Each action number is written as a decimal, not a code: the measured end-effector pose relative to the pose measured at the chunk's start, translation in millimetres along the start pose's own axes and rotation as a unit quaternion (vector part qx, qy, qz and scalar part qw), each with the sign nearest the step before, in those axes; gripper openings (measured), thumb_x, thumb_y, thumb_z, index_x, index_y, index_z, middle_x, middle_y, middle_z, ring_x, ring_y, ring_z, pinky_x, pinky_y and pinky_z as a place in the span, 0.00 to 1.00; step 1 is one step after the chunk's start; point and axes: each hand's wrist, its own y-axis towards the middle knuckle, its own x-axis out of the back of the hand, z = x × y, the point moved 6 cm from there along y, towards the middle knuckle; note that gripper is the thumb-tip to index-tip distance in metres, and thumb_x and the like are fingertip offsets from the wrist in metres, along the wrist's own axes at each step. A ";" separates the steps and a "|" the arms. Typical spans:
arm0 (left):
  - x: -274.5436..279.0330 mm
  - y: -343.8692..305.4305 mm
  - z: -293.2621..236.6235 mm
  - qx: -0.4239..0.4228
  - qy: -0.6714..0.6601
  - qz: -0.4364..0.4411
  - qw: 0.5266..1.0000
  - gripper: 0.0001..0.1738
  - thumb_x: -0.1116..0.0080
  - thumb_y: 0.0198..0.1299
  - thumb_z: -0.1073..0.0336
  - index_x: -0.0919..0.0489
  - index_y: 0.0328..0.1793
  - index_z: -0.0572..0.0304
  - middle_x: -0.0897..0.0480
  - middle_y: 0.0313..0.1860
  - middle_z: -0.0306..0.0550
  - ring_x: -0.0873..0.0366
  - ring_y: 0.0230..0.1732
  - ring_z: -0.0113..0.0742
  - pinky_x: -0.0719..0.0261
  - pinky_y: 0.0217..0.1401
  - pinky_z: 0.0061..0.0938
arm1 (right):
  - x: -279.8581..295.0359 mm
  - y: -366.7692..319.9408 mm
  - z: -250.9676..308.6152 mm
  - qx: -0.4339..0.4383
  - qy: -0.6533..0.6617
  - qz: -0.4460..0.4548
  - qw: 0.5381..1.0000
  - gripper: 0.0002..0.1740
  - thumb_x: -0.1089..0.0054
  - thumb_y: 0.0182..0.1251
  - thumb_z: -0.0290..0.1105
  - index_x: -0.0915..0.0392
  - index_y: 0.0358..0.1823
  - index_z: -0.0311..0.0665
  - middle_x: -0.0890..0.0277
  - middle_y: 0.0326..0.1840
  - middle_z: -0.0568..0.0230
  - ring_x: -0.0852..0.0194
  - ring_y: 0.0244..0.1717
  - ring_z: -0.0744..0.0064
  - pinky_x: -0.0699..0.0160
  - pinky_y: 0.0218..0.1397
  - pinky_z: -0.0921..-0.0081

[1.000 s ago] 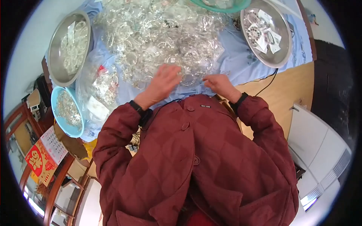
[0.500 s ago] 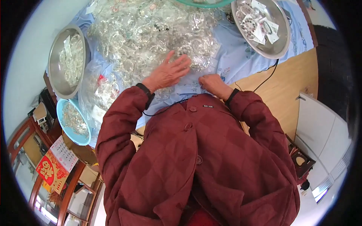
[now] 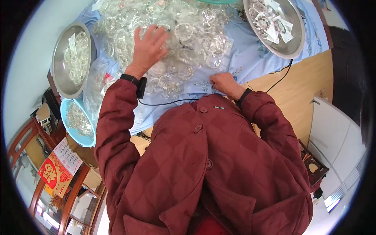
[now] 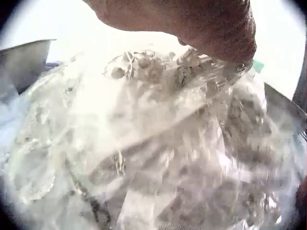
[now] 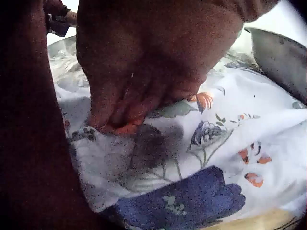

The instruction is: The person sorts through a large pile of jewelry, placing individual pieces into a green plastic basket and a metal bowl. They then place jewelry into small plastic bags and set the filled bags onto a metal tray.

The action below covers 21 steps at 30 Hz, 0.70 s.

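A broad heap of clear plastic packets (image 3: pixel 192 35) covers the middle of the table, with what look like bracelets and other small jewellery inside. Over the left part of this heap my left hand (image 3: pixel 148 47) reaches with its fingers spread. In the left wrist view that hand (image 4: pixel 192 24) is close above crinkled packets (image 4: pixel 144 158), its fingers mostly hidden. My right hand (image 3: pixel 225 83) rests at the table's front edge, to the right of the heap. The right wrist view shows its fingers (image 5: pixel 129 98) curled down against the flowered tablecloth (image 5: pixel 211 153).
Steel basins holding more packets stand at left (image 3: pixel 58 64) and right (image 3: pixel 291 46). A light blue basin (image 3: pixel 88 137) sits below the left one, beside a large clear bag (image 3: pixel 94 90). A green basin (image 3: pixel 219 1) is at the far edge. A black cable (image 3: pixel 164 104) runs from the left wrist.
My left hand has moved from the heap's front middle, farther out and to the left, with its fingers spreading. The right hand has stayed near the front edge, its fingers curled.
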 end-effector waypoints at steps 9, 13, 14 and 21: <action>2.6 0.2 72.0 0.319 -0.115 -0.003 0.941 0.22 0.39 0.50 0.54 0.23 0.51 0.54 0.20 0.42 0.45 0.24 0.41 0.47 0.28 0.42 0.35 | 9.1 15.1 -6.7 -0.066 0.091 0.053 0.992 0.06 0.43 0.45 0.33 0.23 0.26 0.41 0.25 0.24 0.55 0.26 0.30 0.51 0.28 0.34 0.59; -0.9 -11.7 90.7 0.389 -0.180 -0.044 0.902 0.23 0.40 0.51 0.53 0.23 0.50 0.57 0.19 0.35 0.48 0.23 0.33 0.48 0.26 0.36 0.34 | 23.0 28.5 -6.2 -0.056 0.103 0.037 0.992 0.08 0.43 0.47 0.35 0.20 0.29 0.42 0.24 0.25 0.54 0.25 0.31 0.52 0.27 0.35 0.61; 4.7 -14.2 91.8 0.398 -0.181 -0.085 0.895 0.22 0.39 0.51 0.54 0.23 0.50 0.56 0.19 0.36 0.48 0.23 0.33 0.46 0.26 0.36 0.34 | 31.7 32.1 -2.3 -0.046 0.097 0.020 0.994 0.09 0.43 0.48 0.35 0.20 0.30 0.42 0.23 0.26 0.54 0.25 0.31 0.52 0.27 0.35 0.62; 52.5 -15.1 64.4 0.308 -0.012 -0.316 0.898 0.16 0.41 0.51 0.60 0.23 0.47 0.52 0.19 0.37 0.50 0.21 0.36 0.48 0.24 0.40 0.35 | 96.1 83.9 31.0 -0.009 0.121 -0.143 0.982 0.12 0.43 0.54 0.33 0.22 0.40 0.38 0.22 0.29 0.57 0.25 0.32 0.57 0.27 0.37 0.69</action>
